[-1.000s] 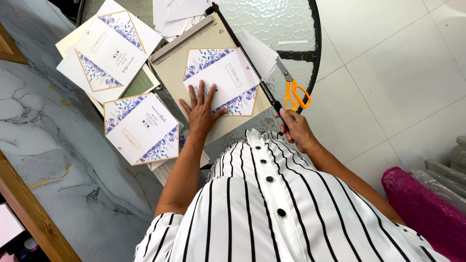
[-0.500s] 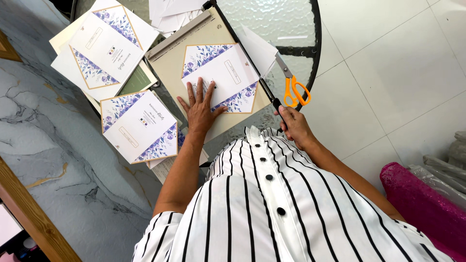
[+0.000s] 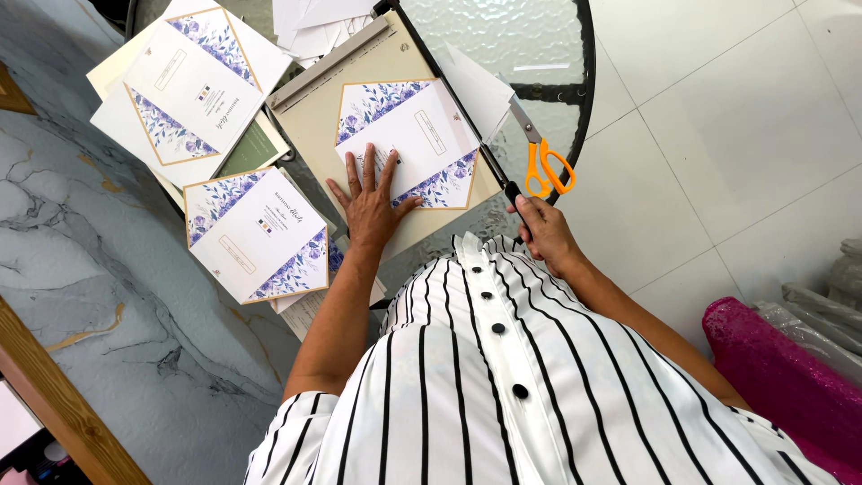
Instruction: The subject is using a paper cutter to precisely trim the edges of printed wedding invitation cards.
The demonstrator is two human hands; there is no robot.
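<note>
— Two hands on the paper cutter (image 3: 316, 117), see? The left hand (image 3: 370, 199) lies flat, fingers spread, pinning the floral card (image 3: 422, 135) on its board.

— And the right hand (image 3: 544, 232)?

— Its grip is closed round the black blade handle (image 3: 510, 190) at the cutter's right edge. Since a second ago, nothing has shifted; the card sits as it did.

— The orange scissors (image 3: 546, 164)?

— Untouched, just right of the cutter, on the glass tabletop (image 3: 503, 45).
</note>
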